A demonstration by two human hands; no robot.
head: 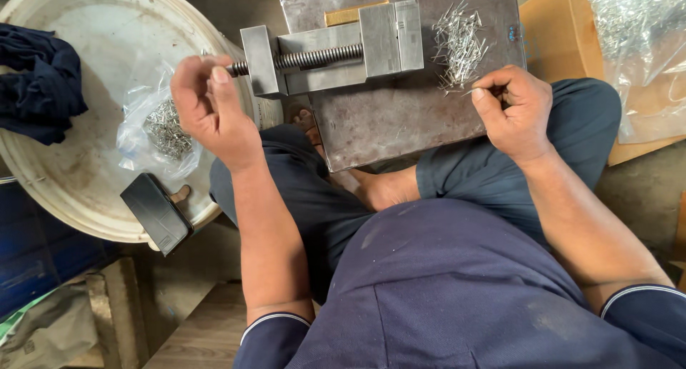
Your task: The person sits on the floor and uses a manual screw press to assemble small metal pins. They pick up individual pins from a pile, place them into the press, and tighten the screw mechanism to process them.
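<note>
1. Left hand (207, 108): fingers curled, thumb and fingertips closed on the end of the threaded steel screw (314, 57) of the small grey metal vise (336, 47); what exactly is gripped there is hidden by the fingers
2. Small grey metal vise: lies on the flat grey steel plate (400, 119), which rests across the person's lap; a yellowish block sits just behind its jaws
3. Right hand (511, 112): fingers pressed together, pinching one thin metal pin at the plate's right edge
4. Loose pile of thin silver metal pins (457, 44): on the plate, just beside the vise and near the right hand
5. Round white plastic tub lid (86, 176): to the left, carrying a clear plastic bag of small metal parts (161, 130), a dark blue cloth (39, 83) and a black rectangular block (157, 213)
</note>
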